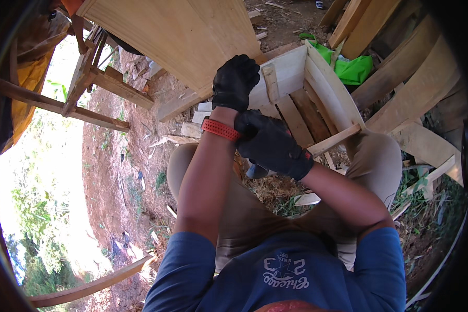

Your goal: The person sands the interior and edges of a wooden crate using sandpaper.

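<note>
Black work gloves cover both hands. My left hand (pixel 236 82) is closed in a fist above the near edge of a broad wooden panel (pixel 177 36), and nothing shows in its fingers. A red perforated wristband (pixel 221 129) circles my left wrist. My right hand (pixel 275 145) crosses over to that wrist, its bent fingers pressed against it beside the band and the glove cuff. Whatever those fingertips pinch is hidden. Just beyond my right hand stands a wooden box frame (pixel 334 86) with pale side boards and slats across its bottom.
Bright green plastic (pixel 354 70) lies behind the box. Long boards (pixel 400 78) lean at the right. To the left are a rough timber frame (pixel 96 88) and a reddish dirt slope (pixel 109 171). A curved wooden strip (pixel 93 285) is at lower left. Wood scraps litter the ground.
</note>
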Available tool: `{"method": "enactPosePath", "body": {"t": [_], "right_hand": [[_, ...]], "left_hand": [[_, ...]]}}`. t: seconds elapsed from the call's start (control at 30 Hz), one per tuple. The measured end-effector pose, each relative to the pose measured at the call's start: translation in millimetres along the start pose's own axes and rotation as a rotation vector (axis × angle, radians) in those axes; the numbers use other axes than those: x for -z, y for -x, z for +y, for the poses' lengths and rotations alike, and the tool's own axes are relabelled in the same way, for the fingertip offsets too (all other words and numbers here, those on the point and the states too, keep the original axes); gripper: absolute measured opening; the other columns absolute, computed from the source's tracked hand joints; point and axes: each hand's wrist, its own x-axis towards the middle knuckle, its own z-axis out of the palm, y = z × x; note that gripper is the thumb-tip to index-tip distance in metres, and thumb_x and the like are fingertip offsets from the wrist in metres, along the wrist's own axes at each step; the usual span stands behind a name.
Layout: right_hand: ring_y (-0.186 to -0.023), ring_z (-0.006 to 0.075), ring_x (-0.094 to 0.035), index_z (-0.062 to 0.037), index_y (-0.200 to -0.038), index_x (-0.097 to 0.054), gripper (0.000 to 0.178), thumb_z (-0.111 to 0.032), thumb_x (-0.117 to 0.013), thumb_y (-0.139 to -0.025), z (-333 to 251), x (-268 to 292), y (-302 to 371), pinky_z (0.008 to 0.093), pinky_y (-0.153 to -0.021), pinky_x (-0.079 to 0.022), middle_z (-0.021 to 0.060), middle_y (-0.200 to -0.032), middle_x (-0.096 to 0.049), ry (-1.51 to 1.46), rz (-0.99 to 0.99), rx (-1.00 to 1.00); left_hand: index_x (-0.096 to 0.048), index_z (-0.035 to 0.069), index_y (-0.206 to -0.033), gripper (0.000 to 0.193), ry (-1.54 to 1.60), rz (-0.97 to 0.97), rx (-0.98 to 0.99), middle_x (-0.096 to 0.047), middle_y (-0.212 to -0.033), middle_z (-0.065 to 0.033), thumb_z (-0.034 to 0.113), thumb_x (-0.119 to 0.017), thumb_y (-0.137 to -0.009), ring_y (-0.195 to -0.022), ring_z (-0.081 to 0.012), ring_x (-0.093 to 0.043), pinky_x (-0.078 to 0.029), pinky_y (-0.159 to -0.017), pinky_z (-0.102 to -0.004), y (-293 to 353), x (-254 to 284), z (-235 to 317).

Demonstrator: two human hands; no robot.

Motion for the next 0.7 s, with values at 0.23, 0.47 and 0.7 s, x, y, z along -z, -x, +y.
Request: {"method": "enactPosePath", "body": {"t": [0.23,0.47,0.7], "right_hand": [[-0.072,0.0133,-0.07,-0.0059,-0.1,-0.071,0.027,-0.018,-0.078,-0.078,5,5,7,0.0296,-0.066,-0.055,0.0073,-0.089,-0.074,-0.464,-0.211,-0.42],[-0.069,0.0145,-0.069,-0.0059,-0.096,-0.074,0.014,-0.015,-0.071,-0.086,16,13,6,0.0296,-0.061,-0.052,0.0053,-0.089,-0.073,-0.768,-0.328,-0.363],[-0.077,0.0187,-0.069,-0.0015,-0.095,-0.073,0.014,-0.011,-0.065,-0.088,43,-7,22,0.0314,-0.069,-0.054,0.0106,-0.092,-0.07,-0.489,-0.371,0.091]], "left_hand": [[-0.06,0.008,-0.095,0.012,-0.021,-0.059,0.182,-0.063,-0.095,-0.0081,0.019,-0.057,-0.092,-0.095,-0.0243,-0.064,-0.052,-0.08,-0.0366,4,-6,13],[-0.059,0.012,-0.085,0.012,-1.554,-0.302,-0.712,-0.057,-0.088,-0.0042,0.015,-0.067,-0.077,-0.092,-0.0206,-0.062,-0.052,-0.079,-0.0335,-13,-30,85],[-0.062,0.016,-0.084,0.01,-1.795,-0.301,-0.788,-0.061,-0.091,-0.0031,0.017,-0.067,-0.076,-0.097,-0.022,-0.064,-0.055,-0.079,-0.0351,-9,-43,125]]}}
